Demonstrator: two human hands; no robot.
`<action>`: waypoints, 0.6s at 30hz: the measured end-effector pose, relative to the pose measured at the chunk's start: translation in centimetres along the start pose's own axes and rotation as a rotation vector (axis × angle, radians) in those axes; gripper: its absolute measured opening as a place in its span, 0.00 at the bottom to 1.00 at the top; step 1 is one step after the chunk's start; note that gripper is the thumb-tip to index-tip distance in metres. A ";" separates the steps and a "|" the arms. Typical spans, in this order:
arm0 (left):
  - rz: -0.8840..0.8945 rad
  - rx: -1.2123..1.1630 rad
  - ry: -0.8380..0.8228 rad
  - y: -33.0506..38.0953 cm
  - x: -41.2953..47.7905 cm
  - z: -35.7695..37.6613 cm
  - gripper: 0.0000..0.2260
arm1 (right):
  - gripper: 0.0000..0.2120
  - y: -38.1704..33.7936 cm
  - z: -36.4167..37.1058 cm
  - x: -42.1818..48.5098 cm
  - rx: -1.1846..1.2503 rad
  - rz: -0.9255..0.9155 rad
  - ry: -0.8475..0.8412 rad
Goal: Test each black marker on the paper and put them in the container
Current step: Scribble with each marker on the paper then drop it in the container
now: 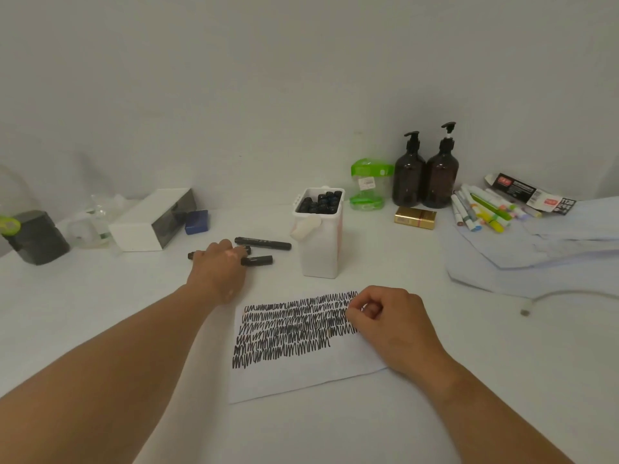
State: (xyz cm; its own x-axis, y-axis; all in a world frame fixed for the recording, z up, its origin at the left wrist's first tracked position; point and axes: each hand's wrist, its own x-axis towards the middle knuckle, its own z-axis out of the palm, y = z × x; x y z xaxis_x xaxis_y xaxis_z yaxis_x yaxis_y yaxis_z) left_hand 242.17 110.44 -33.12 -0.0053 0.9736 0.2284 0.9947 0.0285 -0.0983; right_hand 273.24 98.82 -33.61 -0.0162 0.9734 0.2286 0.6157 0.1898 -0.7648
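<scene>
A white sheet of paper (301, 376) lies in front of me, covered with rows of black scribbles. My right hand (388, 324) rests on its right edge with fingers curled and thumb against the index finger, holding nothing. My left hand (217, 266) reaches forward, knuckles up, its fingers curled over a black marker (192, 255) whose end sticks out to the left. Two more black markers (263, 243) (259, 260) lie just beyond and right of that hand. The white container (320, 252) stands behind the paper with several black markers (321, 202) upright inside.
Two brown pump bottles (423, 175), a green-lidded jar (368, 184) and a gold box (415, 217) stand at the back right. Coloured markers (482, 209) lie on loose sheets (536, 259). A white box (150, 222) and a dark sharpener (37, 236) sit at the left.
</scene>
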 end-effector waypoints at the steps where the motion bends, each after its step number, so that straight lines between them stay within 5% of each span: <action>1: 0.001 -0.013 0.005 0.0 0.0 0.1 0.13 | 0.05 0.0 0.0 0.0 -0.002 0.000 -0.003; 9: 0.010 -0.247 0.075 0.5 -2.3 -2.0 0.08 | 0.05 -0.7 0.0 -0.4 -0.012 -0.003 -0.027; 11: -0.024 -0.555 0.069 1.1 -3.5 -3.5 0.05 | 0.05 -0.8 -0.1 -0.4 -0.015 0.003 -0.031; 15: -0.115 -1.408 -0.210 2.5 -7.7 -6.7 0.05 | 0.05 -1.5 -0.1 -0.9 -0.001 -0.023 -0.034; 18: -0.073 -1.758 -0.325 3.9 -10.9 -7.7 0.04 | 0.02 -2.3 0.0 -1.5 0.085 -0.068 -0.064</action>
State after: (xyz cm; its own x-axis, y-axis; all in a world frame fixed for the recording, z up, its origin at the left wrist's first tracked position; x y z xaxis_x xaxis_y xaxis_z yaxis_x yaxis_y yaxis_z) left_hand 246.90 98.23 -28.58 0.1484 0.9888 -0.0177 -0.0802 0.0299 0.9963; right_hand 271.79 96.95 -32.18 -0.1074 0.9635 0.2453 0.5428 0.2636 -0.7974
